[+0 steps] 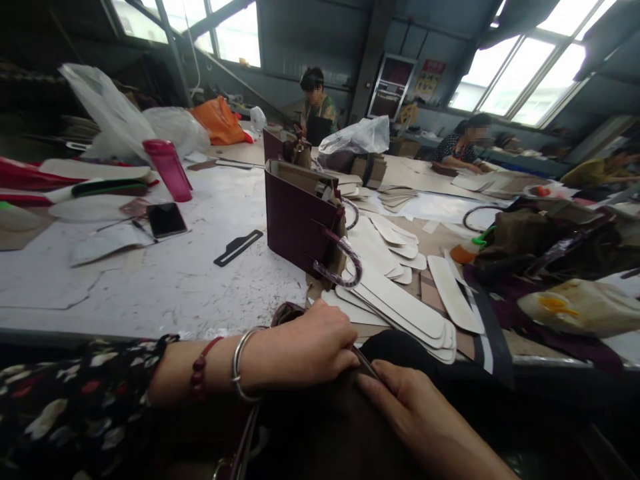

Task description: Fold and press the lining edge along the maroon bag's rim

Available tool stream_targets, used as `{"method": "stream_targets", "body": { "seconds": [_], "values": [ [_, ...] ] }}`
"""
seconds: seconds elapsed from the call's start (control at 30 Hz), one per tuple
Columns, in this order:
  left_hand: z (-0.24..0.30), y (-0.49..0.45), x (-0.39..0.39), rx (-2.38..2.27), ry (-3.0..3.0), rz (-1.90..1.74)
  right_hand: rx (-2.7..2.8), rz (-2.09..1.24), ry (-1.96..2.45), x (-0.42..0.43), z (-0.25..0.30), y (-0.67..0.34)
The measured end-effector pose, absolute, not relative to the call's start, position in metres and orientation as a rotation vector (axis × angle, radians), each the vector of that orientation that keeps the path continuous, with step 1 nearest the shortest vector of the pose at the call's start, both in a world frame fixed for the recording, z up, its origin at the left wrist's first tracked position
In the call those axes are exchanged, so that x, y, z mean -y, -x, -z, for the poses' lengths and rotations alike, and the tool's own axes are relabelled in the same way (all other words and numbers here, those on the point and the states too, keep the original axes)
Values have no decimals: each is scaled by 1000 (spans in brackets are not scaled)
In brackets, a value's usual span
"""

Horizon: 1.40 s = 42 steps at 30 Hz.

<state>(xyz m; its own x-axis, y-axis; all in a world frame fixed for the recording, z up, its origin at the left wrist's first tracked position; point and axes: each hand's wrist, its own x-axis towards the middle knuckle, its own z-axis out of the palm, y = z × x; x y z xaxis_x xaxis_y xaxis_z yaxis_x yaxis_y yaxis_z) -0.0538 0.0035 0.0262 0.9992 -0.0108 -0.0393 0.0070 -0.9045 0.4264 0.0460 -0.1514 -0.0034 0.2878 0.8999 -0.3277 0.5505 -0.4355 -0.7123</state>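
Observation:
My left hand (305, 347) is closed in a pinch on the upper edge of a dark brown bag (325, 427) that rests below the table's front edge. A silver bangle and a red bead bracelet circle that wrist. My right hand (415, 407) lies on the same dark bag just right of the left, its fingers together and pressed flat against the material near a thin strap. A maroon handbag (297, 220) with a looped handle stands upright on the table beyond my hands.
Several cream oval inserts (400, 300) lie fanned out right of the maroon bag. A phone (166, 220), a pink bottle (169, 168), a black flat template (239, 247) and plastic bags sit on the white table (165, 280). Other people work at far tables.

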Motion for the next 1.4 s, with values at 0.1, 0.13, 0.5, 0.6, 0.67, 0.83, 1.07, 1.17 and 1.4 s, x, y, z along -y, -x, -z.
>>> {"method": "stream_targets", "body": {
  "seconds": [0.1, 0.13, 0.5, 0.6, 0.67, 0.83, 1.07, 1.17, 1.4],
  "values": [
    [-31, 59, -9, 28, -2765, 0, 1277, -1005, 2084, 153, 7, -50],
    [-32, 60, -11, 17, -2771, -13, 1267, -1020, 2076, 154, 8, -51],
    [-26, 48, -11, -30, -2725, 62, 1197, -1087, 1997, 164, 13, -53],
    [-24, 45, -9, -57, -2753, 66, 1180, -1117, 1970, 164, 14, -54],
    [-22, 43, -9, -70, -2759, 52, 1185, -1117, 1955, 164, 15, -55],
    [-16, 41, -8, -76, -2779, 40, 1191, -1107, 1959, 164, 15, -57],
    [-12, 41, -7, -48, -2774, 0, 1198, -1095, 1964, 163, 13, -57],
    [-12, 43, -6, -54, -2768, -15, 1230, -1031, 2021, 163, 13, -57],
    [-8, 42, -3, -115, -2810, -86, 1211, -1011, 2121, 158, 1, -58]
  ]
}}
